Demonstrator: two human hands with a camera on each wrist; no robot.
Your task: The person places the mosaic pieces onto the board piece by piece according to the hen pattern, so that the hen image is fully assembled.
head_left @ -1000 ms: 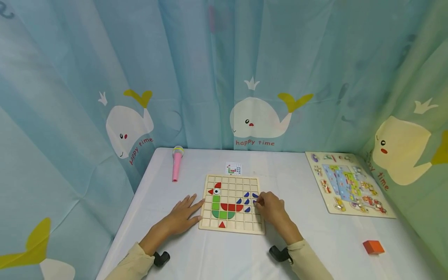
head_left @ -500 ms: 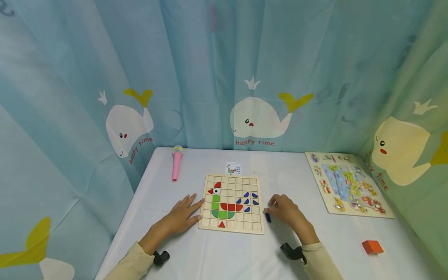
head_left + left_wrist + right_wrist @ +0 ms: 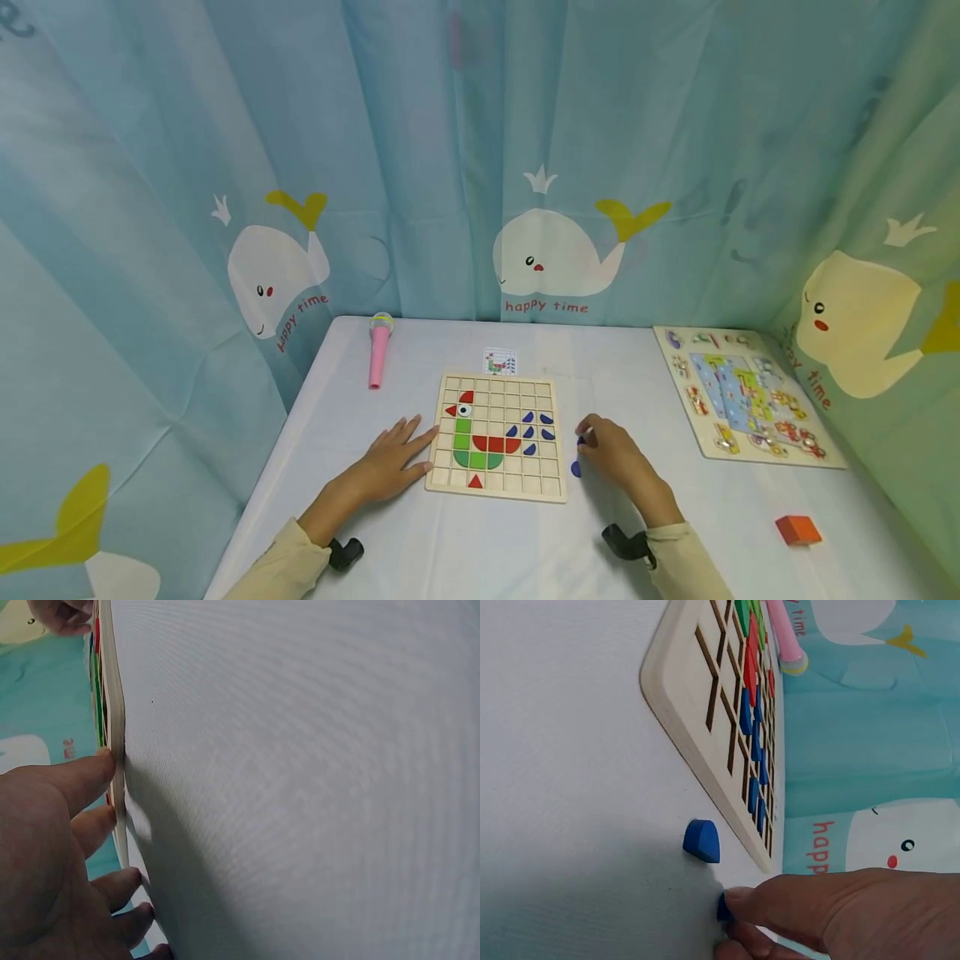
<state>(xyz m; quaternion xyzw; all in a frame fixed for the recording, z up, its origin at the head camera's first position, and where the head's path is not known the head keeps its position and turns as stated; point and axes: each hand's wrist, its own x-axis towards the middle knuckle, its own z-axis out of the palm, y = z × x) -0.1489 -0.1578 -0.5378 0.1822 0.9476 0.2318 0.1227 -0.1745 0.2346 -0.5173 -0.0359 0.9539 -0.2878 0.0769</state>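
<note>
A square wooden grid board (image 3: 542, 485) lies mid-table, with red, green and blue pieces set in its cells in a bird-like figure. My left hand (image 3: 386, 462) lies flat at the board's left side, fingers spread; in the left wrist view the thumb and a finger touch its edge. Just right of the board, my right hand (image 3: 613, 454) pinches a blue block (image 3: 723, 908) between thumb and fingers, which partly hide it. Another blue half-round block (image 3: 702, 841) lies loose on the cloth between that hand and the board.
Behind the board lies a small pattern card (image 3: 500, 362). A pink toy microphone (image 3: 379, 354) is at the back left. On the right are a picture puzzle board (image 3: 705, 421) and an orange block (image 3: 799, 530). Blue whale-print curtains (image 3: 450, 167) surround the white table.
My right hand has left the board's right side, where a blue piece now sits in a cell, and has moved right to the loose blue blocks. My left hand has stayed still.
</note>
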